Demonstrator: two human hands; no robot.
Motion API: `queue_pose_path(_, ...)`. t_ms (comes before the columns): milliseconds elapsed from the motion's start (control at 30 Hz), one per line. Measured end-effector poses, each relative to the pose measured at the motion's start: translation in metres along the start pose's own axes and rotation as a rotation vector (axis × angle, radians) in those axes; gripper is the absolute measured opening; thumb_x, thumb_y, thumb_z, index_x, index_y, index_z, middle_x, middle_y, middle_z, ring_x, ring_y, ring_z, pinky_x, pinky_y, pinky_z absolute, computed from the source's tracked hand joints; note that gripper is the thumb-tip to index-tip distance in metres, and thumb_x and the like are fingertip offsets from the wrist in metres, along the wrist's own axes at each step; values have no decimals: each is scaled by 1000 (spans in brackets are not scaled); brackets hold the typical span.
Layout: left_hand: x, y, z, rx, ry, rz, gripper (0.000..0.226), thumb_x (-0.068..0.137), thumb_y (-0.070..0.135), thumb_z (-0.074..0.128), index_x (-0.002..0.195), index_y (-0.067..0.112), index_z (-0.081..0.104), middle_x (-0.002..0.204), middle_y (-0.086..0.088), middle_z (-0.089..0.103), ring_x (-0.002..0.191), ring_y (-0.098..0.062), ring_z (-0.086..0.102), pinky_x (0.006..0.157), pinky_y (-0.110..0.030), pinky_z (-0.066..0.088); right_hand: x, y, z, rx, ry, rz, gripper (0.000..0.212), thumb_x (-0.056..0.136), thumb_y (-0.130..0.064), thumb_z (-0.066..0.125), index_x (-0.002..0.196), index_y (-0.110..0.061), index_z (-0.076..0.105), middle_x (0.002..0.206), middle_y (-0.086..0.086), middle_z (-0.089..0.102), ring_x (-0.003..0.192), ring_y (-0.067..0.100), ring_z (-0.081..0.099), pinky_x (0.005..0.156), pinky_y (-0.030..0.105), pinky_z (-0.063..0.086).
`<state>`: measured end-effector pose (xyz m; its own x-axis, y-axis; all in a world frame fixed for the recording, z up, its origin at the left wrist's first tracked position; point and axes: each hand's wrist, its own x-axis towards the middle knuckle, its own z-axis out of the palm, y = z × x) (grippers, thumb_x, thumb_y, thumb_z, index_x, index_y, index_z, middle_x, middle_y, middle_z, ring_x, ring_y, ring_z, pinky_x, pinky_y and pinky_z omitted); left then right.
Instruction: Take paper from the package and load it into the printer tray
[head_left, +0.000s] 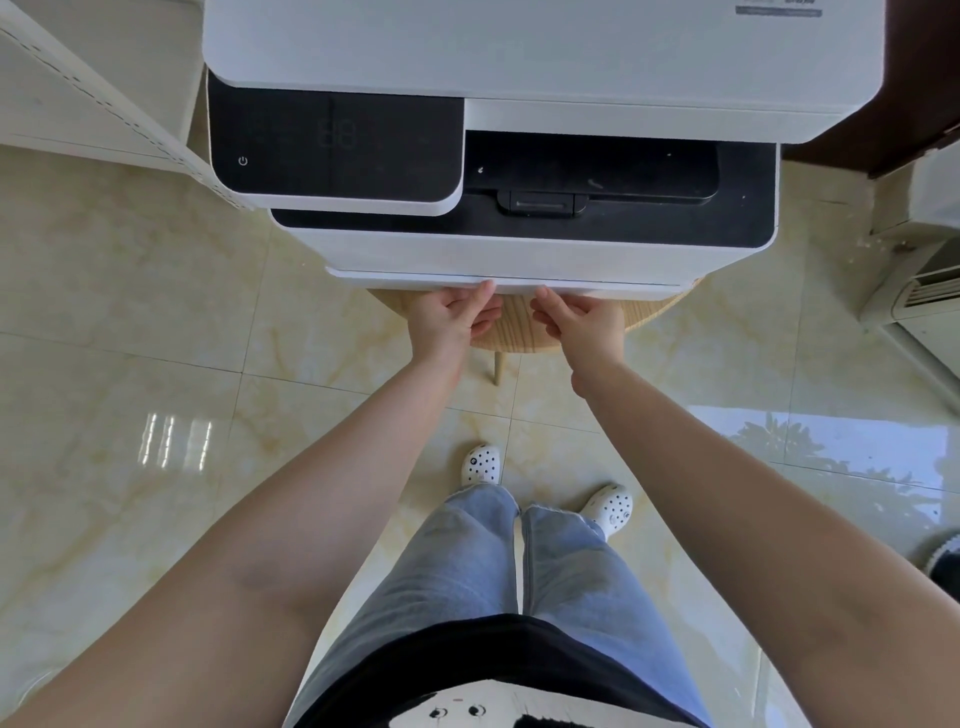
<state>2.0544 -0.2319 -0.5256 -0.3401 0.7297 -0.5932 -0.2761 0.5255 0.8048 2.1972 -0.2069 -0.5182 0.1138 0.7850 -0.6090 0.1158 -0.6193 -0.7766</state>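
Tiled floor (156, 312) below; left hand (452, 317), right hand (582, 322) grip tray edge (415, 279).

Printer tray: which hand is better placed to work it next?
Neither clearly. Left hand and right hand both grip the front lip of the printer tray, either side of its centre, so a two-handed move looks likeliest.

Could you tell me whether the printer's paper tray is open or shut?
Nearly shut: the tray front juts only slightly from the printer.
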Motion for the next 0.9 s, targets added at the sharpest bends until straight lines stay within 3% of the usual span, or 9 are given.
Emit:
queue_pose_path(133, 6, 5, -1, 24, -35, 27, 23, 79, 30, 73, 91, 10, 70, 92, -13, 75, 83, -23, 74, 78, -32, 58, 4, -8, 2, -93, -10, -18, 29, 68, -49, 78, 78, -23, 70, 83, 1, 76, 84, 20, 73, 85, 40, 58)
queue_pose_path(300, 8, 3, 2, 25, -6, 39, 21, 79, 33, 72, 86, 14, 69, 86, -11, 75, 79, -22, 74, 70, -27, 59, 7, -10, 4, -180, 45, -45, 34, 63, -57, 77, 62, -24, 66, 75, 0, 76, 77, 21, 73, 82, 44, 58)
queue_pose_path(733, 9, -3, 2, 21, 19, 44, 32, 77, 38, 73, 91, 9, 68, 88, -12, 75, 78, -21, 74, 71, -28, 59, 0, -9, 5, -250, 72, -92, 36, 68, -62, 70, 62, -27, 63, 76, 1, 75, 78, 20, 72, 80, 43, 58)
queue_pose_path(900, 4, -1, 1, 31, -33, -12, 34, 80, 33, 71, 98, 5, 66, 93, -10, 73, 79, -15, 71, 69, -20, 57, -2, -10, 6, -267, 38, -74, 44, 69, -63, 67, 78, -20, 68, 78, 0, 75, 78, 18, 72, 79, 40, 58)
